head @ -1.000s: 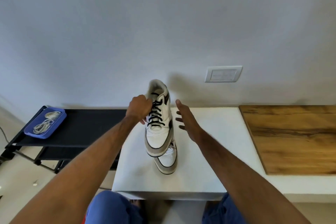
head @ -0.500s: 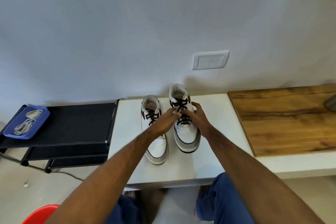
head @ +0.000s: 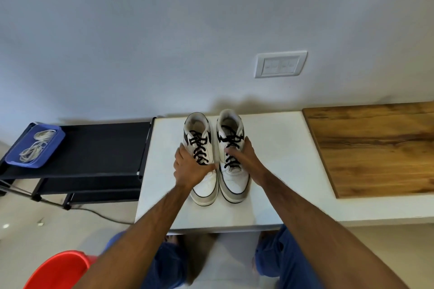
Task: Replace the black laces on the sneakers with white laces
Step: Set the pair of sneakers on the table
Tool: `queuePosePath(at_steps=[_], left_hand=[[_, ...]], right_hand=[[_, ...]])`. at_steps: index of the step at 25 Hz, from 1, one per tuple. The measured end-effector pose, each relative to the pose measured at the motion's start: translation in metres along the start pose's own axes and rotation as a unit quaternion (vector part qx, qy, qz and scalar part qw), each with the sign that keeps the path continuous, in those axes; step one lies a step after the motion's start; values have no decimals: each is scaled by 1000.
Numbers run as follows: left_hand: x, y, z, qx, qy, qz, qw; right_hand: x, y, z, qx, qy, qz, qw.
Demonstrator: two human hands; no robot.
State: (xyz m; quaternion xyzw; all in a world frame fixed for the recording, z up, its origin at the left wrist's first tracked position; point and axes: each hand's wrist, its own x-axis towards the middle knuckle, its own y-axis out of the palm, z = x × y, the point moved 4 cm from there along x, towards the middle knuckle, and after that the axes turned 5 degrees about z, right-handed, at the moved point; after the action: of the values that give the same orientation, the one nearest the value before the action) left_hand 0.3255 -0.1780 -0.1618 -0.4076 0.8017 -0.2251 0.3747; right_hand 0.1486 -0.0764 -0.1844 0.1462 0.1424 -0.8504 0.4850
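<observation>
Two white sneakers stand side by side, toes toward me, on the white table (head: pixel 277 171). Both carry black laces, the left lace (head: pixel 199 148) and the right lace (head: pixel 231 144). My left hand (head: pixel 190 168) grips the left sneaker (head: pixel 204 186) across its middle, thumb on the inner side. My right hand (head: pixel 245 159) grips the right sneaker (head: pixel 234 182), thumb lying over the laces and fingers round the outer side. The white laces (head: pixel 34 148) lie coiled in a blue tray (head: pixel 14 162) at far left.
The blue tray sits on a black shelf rack (head: pixel 101 148) left of the table. A wooden board (head: pixel 375 148) covers the counter at right. A red plastic object (head: pixel 58 270) is on the floor at lower left, with a cable (head: pixel 101 214) nearby.
A second ago my left hand held one sneaker on top of the other. Both now stand side by side, and my left hand has shifted from the right sneaker's laces to the left sneaker.
</observation>
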Motion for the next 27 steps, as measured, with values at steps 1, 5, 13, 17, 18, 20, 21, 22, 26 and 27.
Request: queuePosePath(at_steps=[1,5,13,17,18,20,21,22,26,27], left_hand=[[2,9,7,-17,-15,26,999],[18,12,14,-37,2,5,999],[20,-10,36,-25,21,-6,999],[16,-22,41,17,61,54,997],[16,-27,42,54,75,63,994],[14,-44,45,115,92,58,987],[13,-55,46,136,97,48,985],[13,-66,45,155,101,39,982],[6,-126,39,198,93,-7,976],[5,-143,38,192,84,-17,978]], right_hand=[[4,5,0,-47,-15,-15,999],[22,23,-3,-133,-12,-37,990],[32,51,-13,-170,14,-34,985],[25,49,0,-210,-7,-32,977],[20,49,10,-237,-26,-40,970],[8,53,32,-307,-77,-58,947],[2,57,43,-348,-107,-68,929],[-1,61,52,-385,-137,-79,909],[-18,101,93,-439,-234,-19,867],[-20,116,102,-431,-243,18,869]])
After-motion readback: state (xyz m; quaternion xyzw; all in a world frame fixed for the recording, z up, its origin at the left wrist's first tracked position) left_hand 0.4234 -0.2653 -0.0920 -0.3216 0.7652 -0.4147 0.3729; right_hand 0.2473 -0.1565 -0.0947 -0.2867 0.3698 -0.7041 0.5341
